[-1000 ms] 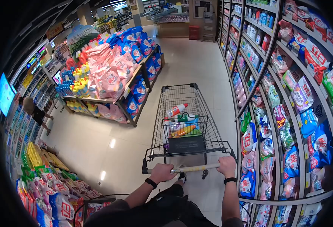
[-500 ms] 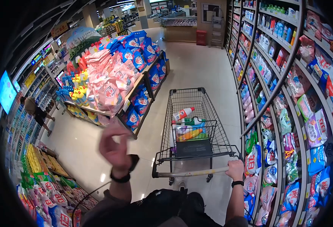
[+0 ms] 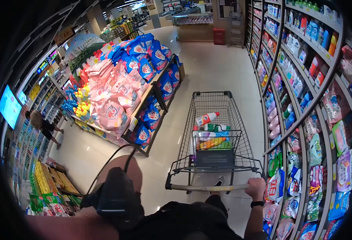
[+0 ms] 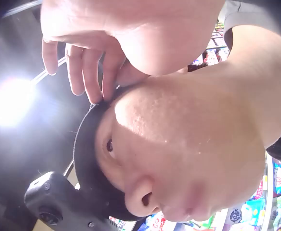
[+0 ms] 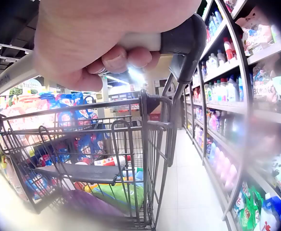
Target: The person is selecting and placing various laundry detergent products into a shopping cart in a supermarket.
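My right hand (image 3: 255, 189) grips the right end of the cart handle (image 3: 208, 188); in the right wrist view the fingers of that hand (image 5: 106, 38) curl round the bar. The wire shopping cart (image 3: 215, 159) holds a white bottle with a red cap (image 3: 208, 119), a green bottle (image 3: 212, 128) and an orange-yellow item (image 3: 212, 143). In the left wrist view my left hand (image 4: 116, 38) is raised beside the head, its fingers loosely bent and touching the dark headband (image 4: 90, 130). The head view shows a raised arm and dark wrist device (image 3: 116, 196), but no left fingers.
Tall shelves of bottles and bags (image 3: 316, 144) run along the right. Pink bags (image 3: 114, 112) and blue bags (image 3: 156, 56) are piled on a display left of the cart. A person (image 3: 38, 120) stands at the far left. Low stacked goods (image 3: 44, 180) lie at lower left.
My left hand has let go of the handle and risen to the head. My right hand stays on the handle. The cart appears farther right in the head view.
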A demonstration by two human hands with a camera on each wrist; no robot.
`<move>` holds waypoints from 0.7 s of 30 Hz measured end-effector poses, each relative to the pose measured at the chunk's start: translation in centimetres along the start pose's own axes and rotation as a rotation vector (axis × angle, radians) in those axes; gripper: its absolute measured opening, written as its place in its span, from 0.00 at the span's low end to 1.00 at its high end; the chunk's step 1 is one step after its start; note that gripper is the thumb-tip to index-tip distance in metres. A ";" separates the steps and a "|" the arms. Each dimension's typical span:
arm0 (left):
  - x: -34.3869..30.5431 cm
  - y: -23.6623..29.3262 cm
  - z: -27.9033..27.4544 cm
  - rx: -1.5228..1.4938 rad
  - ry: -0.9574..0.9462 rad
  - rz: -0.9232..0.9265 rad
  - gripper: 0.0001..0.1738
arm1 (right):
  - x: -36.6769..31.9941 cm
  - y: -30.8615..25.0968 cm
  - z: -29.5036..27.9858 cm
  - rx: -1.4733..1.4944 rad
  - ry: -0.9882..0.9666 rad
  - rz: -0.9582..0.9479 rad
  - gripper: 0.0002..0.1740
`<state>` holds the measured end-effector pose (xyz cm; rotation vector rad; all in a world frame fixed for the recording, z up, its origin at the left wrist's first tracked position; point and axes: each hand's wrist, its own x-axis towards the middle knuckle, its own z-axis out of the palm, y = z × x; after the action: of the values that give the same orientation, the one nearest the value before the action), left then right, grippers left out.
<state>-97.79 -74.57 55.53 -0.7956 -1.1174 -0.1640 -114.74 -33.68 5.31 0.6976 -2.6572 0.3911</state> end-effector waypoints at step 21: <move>-11.3 -17.8 31.7 -0.210 -0.068 -0.037 0.17 | 27.4 19.0 5.5 -0.036 -0.058 0.018 0.08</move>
<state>-135.20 -69.94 60.99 -0.9732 -1.1923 -0.2908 -148.24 -31.02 8.41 0.6843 -2.7197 0.3318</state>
